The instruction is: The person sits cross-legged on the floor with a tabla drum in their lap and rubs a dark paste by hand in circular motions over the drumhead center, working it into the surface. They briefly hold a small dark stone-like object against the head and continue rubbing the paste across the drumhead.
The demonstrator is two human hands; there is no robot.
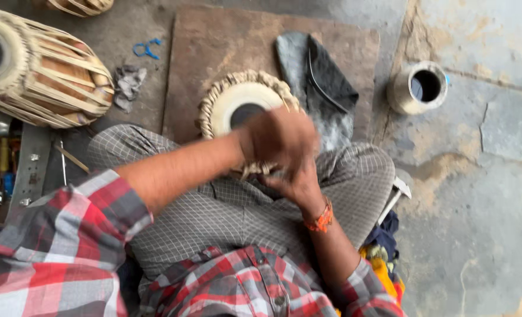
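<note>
Both hands meet over the near rim of a small drum head that sits in the person's lap, on crossed legs in checked cloth. Left hand comes in from the left w/ forearm bare, plaid sleeve rolled up; it's closed into a loose fist on top of the drum's braided edge. Right hand is just below it, wrist bent up, an orange thread band round the wrist. Hands are together, touching or nearly so, blurred; can't tell exactly what the fingers pinch, though pale lacing shows between them at the drum rim.

The drum has a cream skin w/ a dark round patch, partly hidden by the left hand.

Containers: a small metal pot stands on the floor, well apart to the right; inside looks dark, contents can't be made out. A bigger laced drum lies on its side at far left. Dark cloth lies on a brown board beyond the lap.
</note>
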